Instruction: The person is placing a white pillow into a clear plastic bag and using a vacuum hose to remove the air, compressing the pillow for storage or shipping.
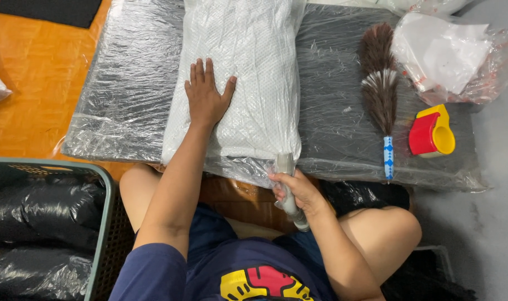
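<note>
- The white pillow [240, 78] lies on the plastic-wrapped counter [125, 83], its long axis running straight away from the person, its near end at the counter's front edge.
- The left hand [206, 95] rests flat on the pillow's left half, fingers spread and pointing away, palm pressing down.
- The right hand [298, 192] is closed around a slim grey tool [288, 192] at the pillow's near right corner; the tool's tip touches or enters the clear wrap there, though the glare makes it hard to tell which.
- The right hand is nearer the pillow's near edge; the left is farther up its length.
- Bare counter lies left of the pillow; to the right sit a feather duster [380, 89], a red and yellow tape dispenser [431, 132] and a bag of white sheets [446, 53].
- A basket of black bags [42, 223] stands on the floor at the person's left.
</note>
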